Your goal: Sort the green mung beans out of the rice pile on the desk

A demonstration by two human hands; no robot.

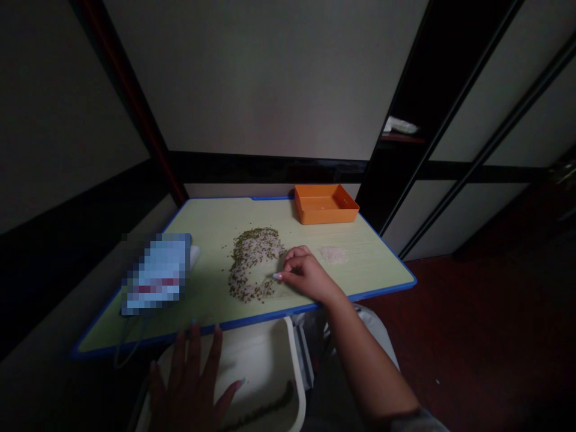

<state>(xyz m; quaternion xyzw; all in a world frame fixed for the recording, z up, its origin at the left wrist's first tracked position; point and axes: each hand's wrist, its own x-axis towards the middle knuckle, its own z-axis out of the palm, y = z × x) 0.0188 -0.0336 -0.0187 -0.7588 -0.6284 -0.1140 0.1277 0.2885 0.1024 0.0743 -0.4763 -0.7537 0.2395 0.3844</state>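
Observation:
On the pale green tabletop (pixel 207 222) lies a spread pile of mixed grains (pixel 256 246), small dark green beans among pale rice-like grains. My right hand (pixel 303 273) rests at the right side of this pile, fingers curled and thumb tip near the index finger; anything between them is too small to make out. Just right of that hand is a small heap of pale grains (pixel 333 255). My left hand (pixel 191 372), fingers spread, is over a white bin (pixel 294 360) below the table's front edge. Dark small pieces (pixel 265 411) lie along the bin's bottom.
An orange open box (pixel 328 215) stands at the table's back right corner. A blurred-out blue packet (pixel 157 276) lies on the left, with a thin cord or strap hanging by the front edge. Cabinet panels (pixel 270 90) rise behind the table; dark red floor (pixel 468 336) lies right.

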